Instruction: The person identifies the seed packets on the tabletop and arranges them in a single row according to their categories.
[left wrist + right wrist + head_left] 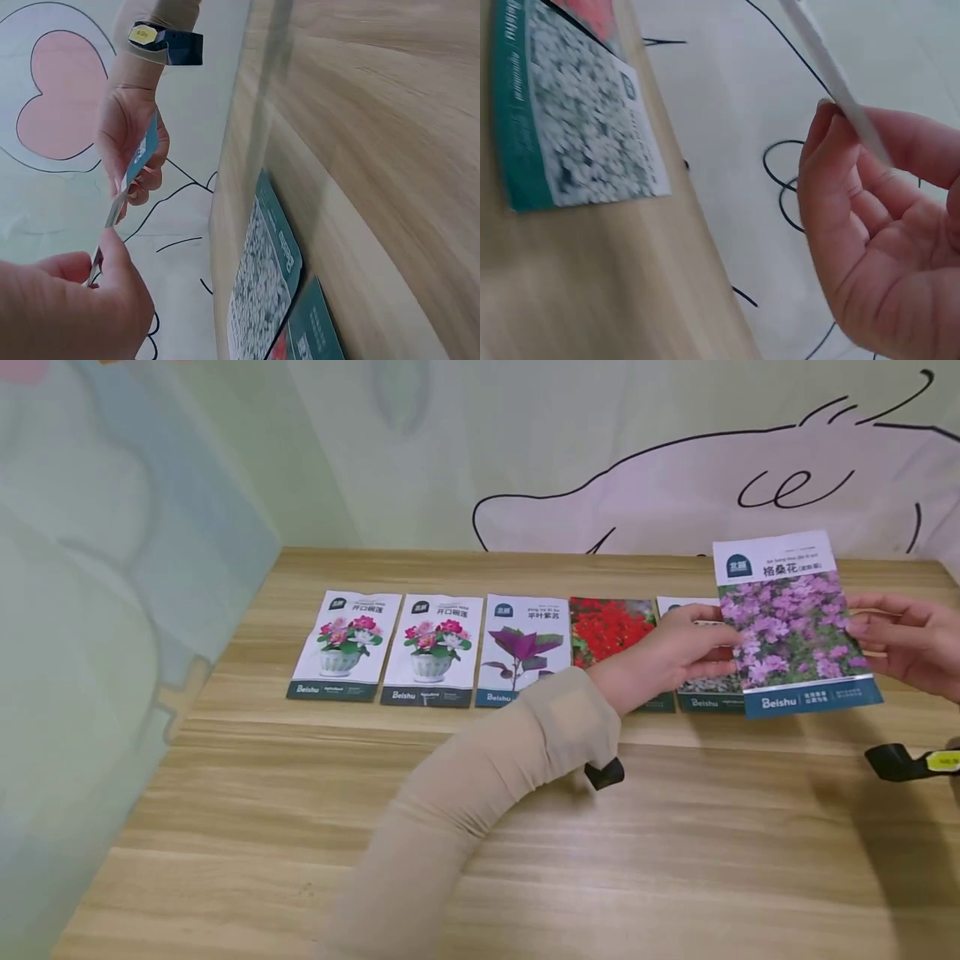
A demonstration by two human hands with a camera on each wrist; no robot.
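A seed packet [798, 627] with pink-purple flowers is held up over the right part of the table, its front facing the head camera. My left hand [686, 647] pinches its left edge between thumb and fingers. On the opposite edge, my right hand [911, 639] pinches it too; the right wrist view shows thumb and finger [829, 150] on the thin packet, seen edge-on. Behind my left hand lies a packet with white flowers [585, 112], partly hidden in the head view. Beside that one, my left forearm and hand partly cover a red-flower packet [611, 627].
Further left in the same row lie a purple-leaf packet [525, 643] and two matching packets with potted flowers, one [432, 647] beside the other [341, 643]. The wooden table [637, 860] meets a wall [420, 468] with line drawings at its back edge.
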